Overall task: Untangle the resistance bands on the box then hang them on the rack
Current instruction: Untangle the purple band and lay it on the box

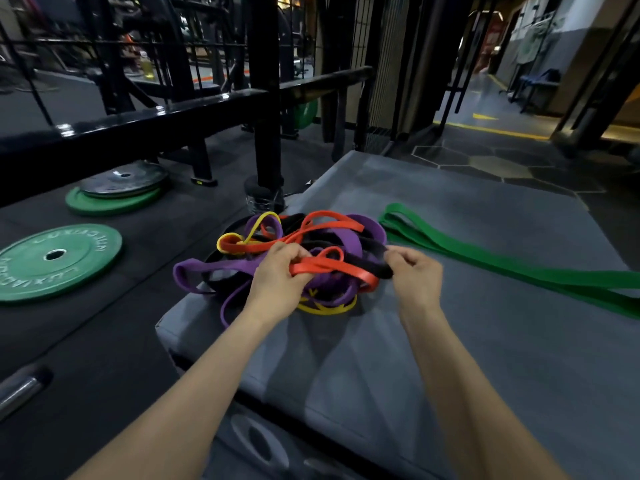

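The left hand point(277, 275) is gripping the red band point(332, 266); the right hand point(414, 275) is pinching the black band point(372, 266). Pulling hard is likely tightening the knot.

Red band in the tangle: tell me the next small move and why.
Probably draw the red band up and away from the pile with the left hand, while the right hand holds back the black band it pinches. The red band loops over the black and purple bands, and only the green band already lies free on the box.
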A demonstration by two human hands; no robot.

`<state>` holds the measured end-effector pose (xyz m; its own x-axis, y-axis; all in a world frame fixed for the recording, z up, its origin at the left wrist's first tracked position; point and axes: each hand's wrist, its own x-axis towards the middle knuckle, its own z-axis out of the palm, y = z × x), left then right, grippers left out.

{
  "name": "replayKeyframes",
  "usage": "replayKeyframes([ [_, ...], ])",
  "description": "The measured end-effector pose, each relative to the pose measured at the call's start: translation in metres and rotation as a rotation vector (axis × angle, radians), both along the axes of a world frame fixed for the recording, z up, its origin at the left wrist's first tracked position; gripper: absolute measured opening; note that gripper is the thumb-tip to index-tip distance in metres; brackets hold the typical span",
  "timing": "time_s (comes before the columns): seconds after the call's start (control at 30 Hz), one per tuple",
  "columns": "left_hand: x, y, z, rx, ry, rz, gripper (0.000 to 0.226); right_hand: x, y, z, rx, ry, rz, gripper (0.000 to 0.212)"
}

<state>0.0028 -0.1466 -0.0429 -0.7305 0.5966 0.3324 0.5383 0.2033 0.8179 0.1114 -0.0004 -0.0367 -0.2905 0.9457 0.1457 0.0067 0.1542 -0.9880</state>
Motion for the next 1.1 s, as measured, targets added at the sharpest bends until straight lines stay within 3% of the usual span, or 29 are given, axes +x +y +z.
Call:
replayKeyframes([
  [0.1, 0.001, -0.006, -0.009, -0.102, 0.145, -0.047, 0.031, -0.006, 0.001, 0.015, 0.014, 0.108, 0.036, 0.018],
  [0.2, 0.011, 0.0, -0.013, -0.237, 0.345, -0.111, 0.06, -0.008, -0.01, 0.02, 0.052, 0.107, 0.184, 0.026],
  [0.27, 0.018, 0.008, -0.013, -0.19, 0.328, -0.107, 0.077, -0.01, -0.019, 0.015, 0.112, 0.047, 0.284, 0.018],
  [0.33, 0.019, 0.012, -0.01, -0.063, 0.193, -0.07, 0.082, -0.01, -0.025, 0.007, 0.18, -0.018, 0.402, 0.022],
  [0.43, 0.012, 0.014, -0.004, 0.075, 0.091, -0.059, 0.06, -0.003, -0.025, 0.005, 0.22, -0.072, 0.483, 0.033],
  [0.53, 0.007, 0.014, 0.002, 0.063, 0.083, -0.051, 0.027, 0.003, -0.012, 0.001, 0.128, -0.04, 0.471, 0.023],
  [0.67, -0.001, 0.006, 0.003, 0.156, -0.134, 0.0, 0.026, 0.002, -0.002, -0.015, 0.18, -0.168, 0.345, 0.022],
  [0.77, -0.002, 0.001, 0.002, 0.187, -0.171, -0.044, 0.029, -0.008, -0.016, -0.018, 0.179, -0.25, 0.462, 0.031],
  [0.83, 0.001, 0.001, 0.002, 0.17, -0.183, -0.056, 0.031, -0.016, -0.025, -0.017, 0.165, -0.268, 0.492, 0.023],
  [1.0, -0.003, -0.003, -0.003, 0.187, -0.147, 0.073, 0.023, -0.01, -0.023, 0.0, 0.038, 0.003, 0.415, 0.033],
  [1.1, -0.008, -0.003, -0.001, 0.18, -0.142, 0.117, 0.033, -0.008, -0.024, 0.016, 0.08, 0.118, 0.404, 0.032],
])
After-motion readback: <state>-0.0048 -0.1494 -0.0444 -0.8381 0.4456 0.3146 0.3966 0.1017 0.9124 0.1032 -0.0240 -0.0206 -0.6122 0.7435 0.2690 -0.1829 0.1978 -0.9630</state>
